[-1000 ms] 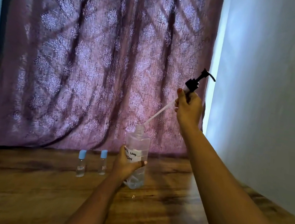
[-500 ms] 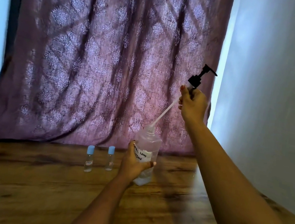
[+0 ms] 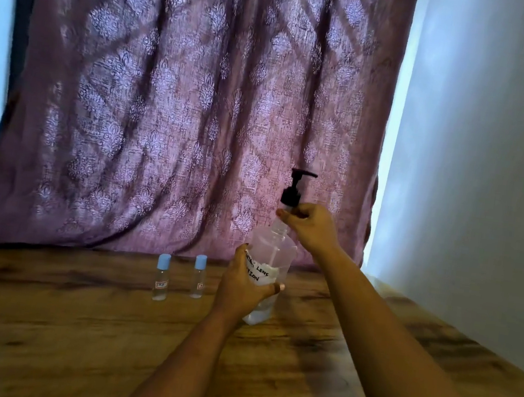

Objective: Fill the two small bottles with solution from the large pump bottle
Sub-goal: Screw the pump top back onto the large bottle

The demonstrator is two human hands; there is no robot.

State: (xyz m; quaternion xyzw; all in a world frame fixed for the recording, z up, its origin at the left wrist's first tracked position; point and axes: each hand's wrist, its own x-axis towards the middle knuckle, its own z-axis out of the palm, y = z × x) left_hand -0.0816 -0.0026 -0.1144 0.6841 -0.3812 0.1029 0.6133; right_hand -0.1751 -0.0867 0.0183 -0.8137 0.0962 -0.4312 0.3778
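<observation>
The large clear pump bottle [image 3: 275, 256] with a handwritten white label stands on the wooden table [image 3: 80, 324], a little liquid at its bottom. My left hand [image 3: 245, 287] grips its body. My right hand [image 3: 311, 226] holds the black pump head [image 3: 295, 187] by its collar, just above the bottle neck, with the dip tube down inside the bottle. Two small clear bottles with blue caps stand capped to the left: one [image 3: 161, 277] farther left, the other [image 3: 198, 277] closer to the big bottle.
A purple patterned curtain [image 3: 183, 106] hangs behind the table's far edge. A white wall [image 3: 489, 160] runs along the right side of the table. Bare wood lies in front of the bottles.
My right hand has lowered the pump head from high up at a slant down to the bottle neck, sliding the tube back into the bottle. The left hand kept its grip.
</observation>
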